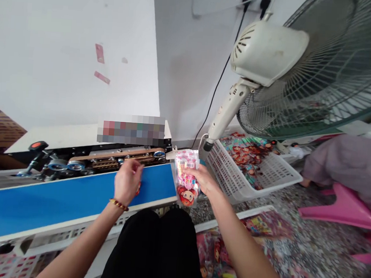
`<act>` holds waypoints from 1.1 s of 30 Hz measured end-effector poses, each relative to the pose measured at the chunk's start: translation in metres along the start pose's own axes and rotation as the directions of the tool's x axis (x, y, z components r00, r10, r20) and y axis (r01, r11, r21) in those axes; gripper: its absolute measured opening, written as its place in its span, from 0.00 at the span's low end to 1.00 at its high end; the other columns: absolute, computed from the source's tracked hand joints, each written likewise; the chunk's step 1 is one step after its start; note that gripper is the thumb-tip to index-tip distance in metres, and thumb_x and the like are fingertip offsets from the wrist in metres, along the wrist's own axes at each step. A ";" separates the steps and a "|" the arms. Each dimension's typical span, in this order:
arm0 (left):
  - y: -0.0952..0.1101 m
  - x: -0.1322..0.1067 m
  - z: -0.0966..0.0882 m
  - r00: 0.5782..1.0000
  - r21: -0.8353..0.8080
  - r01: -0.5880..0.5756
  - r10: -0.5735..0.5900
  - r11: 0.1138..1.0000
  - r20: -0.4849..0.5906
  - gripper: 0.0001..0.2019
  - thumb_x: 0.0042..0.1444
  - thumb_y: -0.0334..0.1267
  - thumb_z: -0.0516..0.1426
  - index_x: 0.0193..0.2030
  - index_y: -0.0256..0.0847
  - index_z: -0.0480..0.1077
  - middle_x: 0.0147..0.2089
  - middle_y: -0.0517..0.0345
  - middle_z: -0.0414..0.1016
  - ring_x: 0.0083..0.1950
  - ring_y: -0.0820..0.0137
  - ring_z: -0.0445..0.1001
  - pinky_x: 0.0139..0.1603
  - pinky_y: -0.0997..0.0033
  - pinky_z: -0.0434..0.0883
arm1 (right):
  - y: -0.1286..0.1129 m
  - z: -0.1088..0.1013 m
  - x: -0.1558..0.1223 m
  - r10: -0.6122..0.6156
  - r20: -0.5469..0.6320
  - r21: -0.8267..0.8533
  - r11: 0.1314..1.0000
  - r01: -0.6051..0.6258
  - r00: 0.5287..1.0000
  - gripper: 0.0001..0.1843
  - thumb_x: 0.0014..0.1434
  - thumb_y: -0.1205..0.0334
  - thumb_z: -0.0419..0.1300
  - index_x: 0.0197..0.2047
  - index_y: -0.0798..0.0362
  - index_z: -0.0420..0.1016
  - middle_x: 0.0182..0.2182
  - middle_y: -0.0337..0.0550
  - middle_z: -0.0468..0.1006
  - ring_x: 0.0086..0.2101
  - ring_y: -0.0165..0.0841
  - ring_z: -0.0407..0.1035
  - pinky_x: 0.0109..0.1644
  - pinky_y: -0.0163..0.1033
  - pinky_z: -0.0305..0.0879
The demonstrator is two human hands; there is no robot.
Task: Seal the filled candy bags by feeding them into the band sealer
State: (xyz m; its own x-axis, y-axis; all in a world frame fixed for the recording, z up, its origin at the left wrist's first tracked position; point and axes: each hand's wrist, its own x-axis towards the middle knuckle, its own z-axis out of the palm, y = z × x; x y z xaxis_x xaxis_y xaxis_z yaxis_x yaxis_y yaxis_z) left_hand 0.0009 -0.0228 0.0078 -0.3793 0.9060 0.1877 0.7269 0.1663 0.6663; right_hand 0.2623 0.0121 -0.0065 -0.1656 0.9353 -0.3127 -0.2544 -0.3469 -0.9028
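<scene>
Head: right hand (206, 180) holds one packet (185, 182); one fan (268, 51).

Red item (138, 189) mostly hidden behind left hand (127, 181)

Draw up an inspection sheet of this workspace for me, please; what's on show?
Surface: long blue flat belt, pale edges; left hand over it.
Job's things: clear plastic packet with pink print and a red-haired cartoon figure; white-and-black machine with metal pulleys along the belt's far side.
Clutter: colourful plastic packets at lower right; more in a white perforated plastic basket.
Hands: right hand holds the packet; left is curled, its contents unclear.
Cables: thin black cable runs down the wall; lower end unclear.
Surroundings: off-white fan with wire cage; person in grey clothing by a pink plastic seat.
</scene>
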 end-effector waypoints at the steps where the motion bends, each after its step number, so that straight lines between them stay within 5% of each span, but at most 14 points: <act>1: 0.011 -0.007 0.008 0.991 -0.062 -0.049 0.056 0.997 0.121 0.10 0.60 0.46 0.58 0.36 0.42 0.74 0.36 0.54 0.80 0.35 0.64 0.77 0.36 0.70 0.68 | 0.000 0.001 0.001 -0.004 -0.003 -0.020 1.000 0.004 1.000 0.24 0.32 0.59 0.77 0.36 0.54 0.83 0.32 0.44 0.86 0.31 0.39 0.78 0.40 0.41 0.73; 4: 0.045 -0.017 0.041 0.915 -0.248 0.020 0.083 0.968 0.395 0.11 0.61 0.47 0.58 0.33 0.42 0.73 0.32 0.58 0.79 0.26 0.69 0.74 0.32 0.72 0.66 | 0.000 0.002 0.004 -0.032 0.004 -0.071 0.997 0.032 0.999 0.24 0.34 0.57 0.77 0.37 0.53 0.83 0.33 0.44 0.86 0.33 0.41 0.79 0.43 0.43 0.73; 7: 0.065 -0.014 0.069 0.893 -0.366 0.194 -0.009 0.910 0.450 0.09 0.58 0.42 0.60 0.30 0.41 0.70 0.28 0.61 0.75 0.22 0.73 0.71 0.28 0.74 0.64 | -0.003 -0.003 0.005 -0.053 0.021 -0.103 0.993 0.055 0.998 0.24 0.34 0.55 0.78 0.37 0.53 0.82 0.33 0.44 0.86 0.35 0.42 0.80 0.45 0.45 0.73; 11: 0.066 -0.009 0.086 0.871 -0.469 0.301 -0.038 0.830 0.491 0.09 0.58 0.36 0.60 0.28 0.40 0.67 0.22 0.65 0.71 0.20 0.75 0.69 0.25 0.77 0.61 | -0.005 -0.014 0.004 -0.042 -0.009 -0.090 0.995 0.041 0.999 0.23 0.36 0.53 0.77 0.36 0.53 0.82 0.32 0.44 0.86 0.35 0.44 0.80 0.47 0.47 0.73; 18: 0.061 -0.005 0.089 0.856 -0.419 0.376 -0.136 0.826 0.499 0.07 0.60 0.35 0.58 0.31 0.39 0.68 0.26 0.63 0.76 0.19 0.75 0.72 0.24 0.77 0.62 | 0.002 -0.018 0.009 -0.067 -0.074 -0.099 0.993 0.060 0.995 0.23 0.36 0.55 0.75 0.38 0.52 0.82 0.33 0.44 0.86 0.36 0.44 0.80 0.45 0.46 0.74; 24: 0.062 0.004 0.085 0.890 -0.317 0.305 -0.150 0.898 0.431 0.07 0.59 0.34 0.58 0.29 0.39 0.69 0.28 0.61 0.77 0.20 0.76 0.73 0.25 0.79 0.63 | 0.006 -0.021 0.014 -0.093 -0.175 -0.143 0.987 0.069 0.980 0.18 0.36 0.58 0.71 0.35 0.51 0.81 0.29 0.39 0.84 0.30 0.39 0.77 0.36 0.41 0.71; 29: 0.059 0.015 0.080 0.843 -0.290 0.414 -0.243 0.863 0.480 0.07 0.57 0.32 0.58 0.28 0.37 0.71 0.30 0.57 0.79 0.17 0.77 0.68 0.23 0.77 0.63 | 0.005 -0.037 0.017 -0.095 -0.225 -0.151 0.987 0.061 0.970 0.19 0.36 0.55 0.72 0.34 0.51 0.80 0.28 0.39 0.84 0.29 0.39 0.77 0.36 0.40 0.70; 33: 0.047 0.024 0.073 0.851 -0.216 0.404 -0.279 0.889 0.445 0.08 0.56 0.33 0.59 0.26 0.37 0.73 0.28 0.56 0.79 0.19 0.76 0.70 0.24 0.75 0.64 | 0.005 -0.042 0.015 -0.101 -0.201 -0.127 0.989 0.076 0.974 0.21 0.36 0.56 0.72 0.36 0.53 0.80 0.28 0.41 0.84 0.28 0.39 0.76 0.36 0.40 0.71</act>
State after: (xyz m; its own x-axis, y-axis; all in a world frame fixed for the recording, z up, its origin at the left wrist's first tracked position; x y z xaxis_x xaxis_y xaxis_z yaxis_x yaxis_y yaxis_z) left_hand 0.0681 0.0350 -0.0092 -0.2707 0.8980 -0.3470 0.3692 0.4297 0.8240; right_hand 0.2990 0.0278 -0.0282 0.0556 0.9605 -0.2728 -0.1436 -0.2627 -0.9541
